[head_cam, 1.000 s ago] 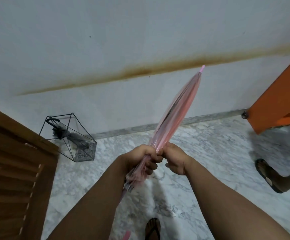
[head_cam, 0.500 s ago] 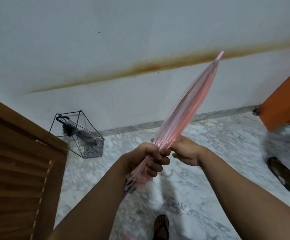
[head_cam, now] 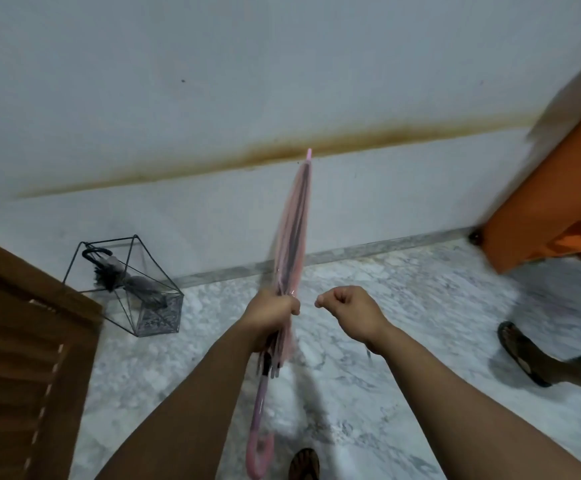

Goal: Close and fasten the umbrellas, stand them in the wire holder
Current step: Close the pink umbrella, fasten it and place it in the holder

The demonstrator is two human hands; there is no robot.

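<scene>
My left hand (head_cam: 271,315) grips a closed pink see-through umbrella (head_cam: 292,230) around its folded canopy. The umbrella stands nearly upright, tip up near the wall stain, and its curved pink handle (head_cam: 258,452) hangs low by my foot. My right hand (head_cam: 346,308) is a little to the right of the umbrella, fingers curled, holding nothing. The black wire holder (head_cam: 133,289) stands on the floor by the wall at the left, with a folded grey umbrella (head_cam: 126,278) leaning inside it.
A brown louvred door (head_cam: 22,358) fills the lower left. An orange piece of furniture (head_cam: 552,202) juts in at the right. Another person's sandalled foot (head_cam: 521,355) is on the marble floor at the right. My own sandal (head_cam: 303,464) shows at the bottom.
My right hand has let go of the umbrella and moved right. The umbrella has swung from leaning right to nearly upright in my left hand.
</scene>
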